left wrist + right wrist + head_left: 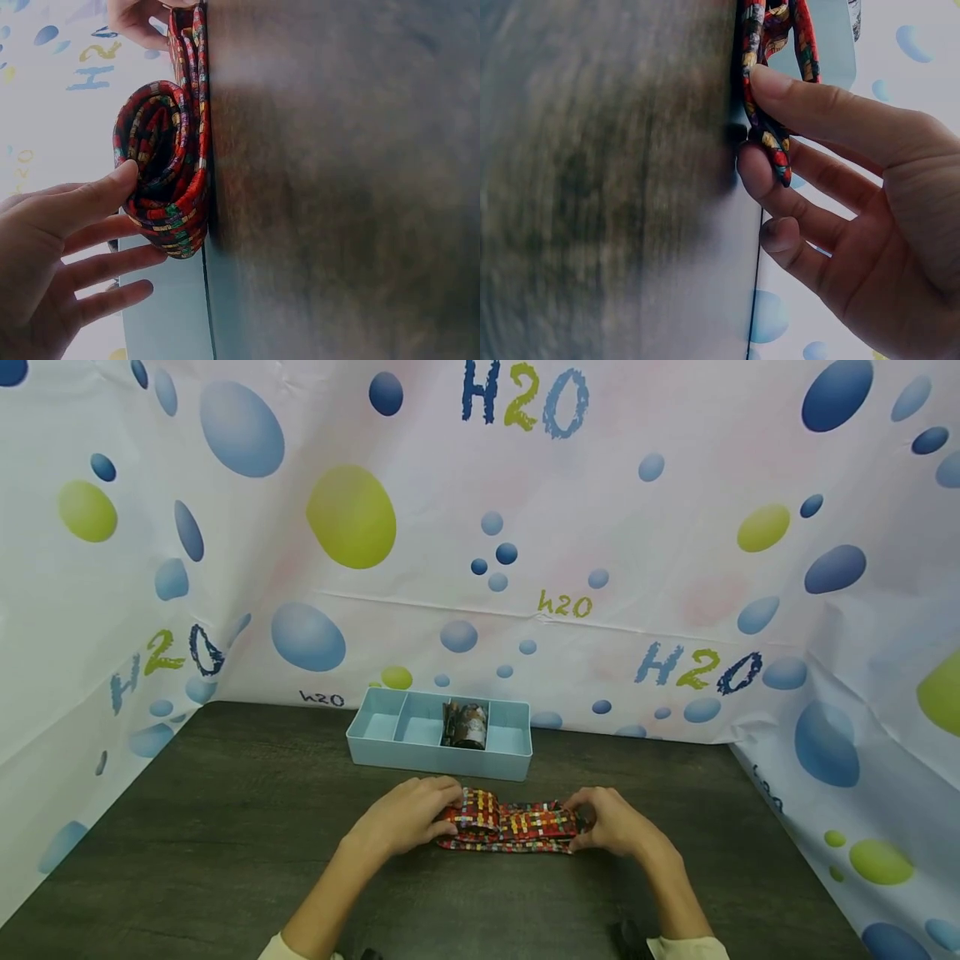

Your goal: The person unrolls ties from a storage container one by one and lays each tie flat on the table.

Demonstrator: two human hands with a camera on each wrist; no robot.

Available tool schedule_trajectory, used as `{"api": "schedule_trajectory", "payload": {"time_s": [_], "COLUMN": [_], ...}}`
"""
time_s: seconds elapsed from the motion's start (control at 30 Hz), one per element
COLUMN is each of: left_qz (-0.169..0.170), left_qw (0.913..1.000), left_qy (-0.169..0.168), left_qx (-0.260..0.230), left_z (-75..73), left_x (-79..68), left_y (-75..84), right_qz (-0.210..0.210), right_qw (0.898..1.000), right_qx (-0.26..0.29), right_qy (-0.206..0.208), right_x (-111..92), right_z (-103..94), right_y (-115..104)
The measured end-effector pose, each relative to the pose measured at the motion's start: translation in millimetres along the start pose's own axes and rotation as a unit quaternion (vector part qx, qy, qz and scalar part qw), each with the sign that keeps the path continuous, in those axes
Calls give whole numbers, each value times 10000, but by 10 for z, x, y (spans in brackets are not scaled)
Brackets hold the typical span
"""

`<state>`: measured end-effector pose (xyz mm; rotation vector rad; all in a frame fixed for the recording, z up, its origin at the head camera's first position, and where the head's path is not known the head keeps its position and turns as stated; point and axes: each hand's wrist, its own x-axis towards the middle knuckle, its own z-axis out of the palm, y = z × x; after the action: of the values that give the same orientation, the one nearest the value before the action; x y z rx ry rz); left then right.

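Patterned red strap (510, 827), part-rolled, on dark worktop (225, 827). Left hand (408, 814) touches roll, fingers straight; right hand (611, 822) pinches free end. Blue tray (438, 762) at 12 o'clock holds indistinct dark roll (465, 727).

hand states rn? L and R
Left hand: open, straight fingers touching the rolled end of the tie.
Right hand: pinching the tie's other end between thumb and finger.

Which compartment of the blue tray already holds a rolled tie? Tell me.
The third compartment from the left of the blue tray holds the dark rolled tie; the other three show only bare floor.
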<state>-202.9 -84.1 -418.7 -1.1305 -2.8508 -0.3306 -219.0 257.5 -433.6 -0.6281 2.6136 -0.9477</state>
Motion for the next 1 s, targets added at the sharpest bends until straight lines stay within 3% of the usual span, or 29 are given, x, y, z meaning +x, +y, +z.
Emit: {"api": "schedule_trajectory", "payload": {"time_s": [0.43,0.7,1.0], "left_qz": [-230,-493,-469], "left_qw": [9983,9885,9827], "left_qy": [149,65,-148], "left_qx": [-515,-1428,-1784], "left_z": [25,88,135], "left_x": [23,94,234], "left_y": [15,34,20], "right_qz": [-200,-173,-128], "right_qw": [9997,9997,9997], "right_qx": [-88,-134,-151], "right_qy": [72,136,117], "right_x": [-5,-14,-14], "right_z": [19,30,31], "right_y": [19,17,16]}}
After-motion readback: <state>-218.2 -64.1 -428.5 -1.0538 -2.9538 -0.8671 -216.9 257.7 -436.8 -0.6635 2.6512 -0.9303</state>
